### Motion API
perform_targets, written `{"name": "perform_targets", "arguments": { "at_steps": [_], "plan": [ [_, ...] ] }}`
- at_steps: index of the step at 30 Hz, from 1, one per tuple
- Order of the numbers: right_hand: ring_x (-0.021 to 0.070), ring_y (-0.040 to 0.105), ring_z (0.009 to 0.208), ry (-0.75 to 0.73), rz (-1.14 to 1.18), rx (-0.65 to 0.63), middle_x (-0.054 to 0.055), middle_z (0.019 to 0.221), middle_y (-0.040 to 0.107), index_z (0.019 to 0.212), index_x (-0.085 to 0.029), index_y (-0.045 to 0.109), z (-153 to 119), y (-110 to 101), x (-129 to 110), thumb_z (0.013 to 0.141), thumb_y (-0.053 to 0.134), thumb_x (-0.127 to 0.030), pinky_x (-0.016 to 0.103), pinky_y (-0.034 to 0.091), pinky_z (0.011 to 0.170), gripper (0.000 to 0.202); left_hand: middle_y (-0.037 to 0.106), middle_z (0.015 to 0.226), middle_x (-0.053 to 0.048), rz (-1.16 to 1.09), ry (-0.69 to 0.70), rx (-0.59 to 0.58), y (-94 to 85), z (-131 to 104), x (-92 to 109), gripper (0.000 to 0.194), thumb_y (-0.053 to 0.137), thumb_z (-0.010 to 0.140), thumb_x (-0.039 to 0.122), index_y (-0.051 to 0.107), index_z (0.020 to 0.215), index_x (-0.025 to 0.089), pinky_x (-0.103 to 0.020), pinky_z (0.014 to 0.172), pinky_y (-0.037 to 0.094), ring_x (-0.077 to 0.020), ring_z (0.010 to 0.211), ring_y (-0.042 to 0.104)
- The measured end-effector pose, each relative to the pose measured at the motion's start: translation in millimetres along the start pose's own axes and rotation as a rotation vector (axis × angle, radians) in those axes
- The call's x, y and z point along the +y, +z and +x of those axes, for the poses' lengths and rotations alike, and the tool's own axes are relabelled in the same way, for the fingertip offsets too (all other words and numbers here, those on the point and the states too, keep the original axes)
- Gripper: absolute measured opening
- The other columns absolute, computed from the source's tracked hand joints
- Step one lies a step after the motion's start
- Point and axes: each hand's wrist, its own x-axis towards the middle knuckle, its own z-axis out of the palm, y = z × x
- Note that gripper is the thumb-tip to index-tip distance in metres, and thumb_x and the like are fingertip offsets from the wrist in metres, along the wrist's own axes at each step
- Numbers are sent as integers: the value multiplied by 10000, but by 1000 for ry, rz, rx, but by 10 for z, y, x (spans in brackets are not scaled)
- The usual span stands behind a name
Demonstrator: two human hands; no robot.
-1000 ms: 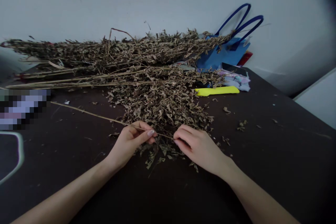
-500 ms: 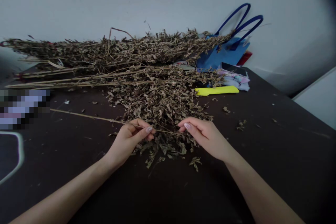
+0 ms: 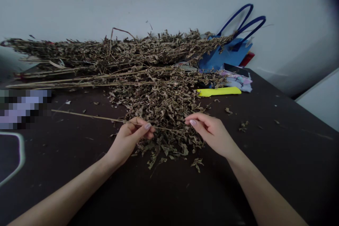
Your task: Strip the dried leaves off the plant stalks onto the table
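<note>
A long, thin dried stem (image 3: 87, 115) runs from the left across to the leaf pile, pinched between the thumb and fingers of my left hand (image 3: 134, 133). Its right end passes over the dried leaves (image 3: 164, 109), which are brown and curled. My right hand (image 3: 208, 129) hovers over the right side of the pile, just above the stem's far end. Its thumb and fingers are drawn together at the tips, and whatever is between them is too small to make out.
Bundles of dried leafy stalks (image 3: 127, 49) lie along the wall. Behind the pile to the right are a blue bag (image 3: 225, 54), a phone (image 3: 235, 70) on patterned cloth and a yellow strip-shaped object (image 3: 219, 91). Loose leaf bits dot the dark table (image 3: 267, 162).
My right hand has shifted slightly up and to the right, away from the stem. My left hand has moved a little up and left, still pinching the stem.
</note>
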Motion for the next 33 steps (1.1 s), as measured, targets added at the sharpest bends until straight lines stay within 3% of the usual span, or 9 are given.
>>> {"name": "perform_targets", "arguments": {
  "at_steps": [7,15,21,33],
  "plan": [
    [113,548,652,-144,-45,183,26,837,636,915,-206,626,-30,-29,-64,889,464,-295,245,425,585,187,657,757,-25,-1,1,8,-6,5,-7,131,620,801,254,550,766,149,-214,638,456,-96,645,579],
    [119,590,808,-387,-165,71,43,937,626,932,-200,615,-70,54,-112,884,469,-220,243,480,670,155,655,769,-22,-2,4,23,-13,12,-17,134,619,802,255,551,766,146,-210,647,455,-91,647,580],
    [116,589,780,-380,-372,58,48,950,615,940,-188,609,-41,127,-32,900,429,-209,229,470,640,185,658,753,-21,-20,1,27,1,2,2,126,626,794,253,557,762,153,-211,632,452,-98,643,578],
    [109,566,736,-345,-505,16,39,924,581,905,-180,588,-50,227,0,904,399,-205,225,438,611,191,651,745,-30,-3,-5,43,43,-29,14,144,641,777,268,572,742,146,-219,609,448,-103,620,572]
  ]
}}
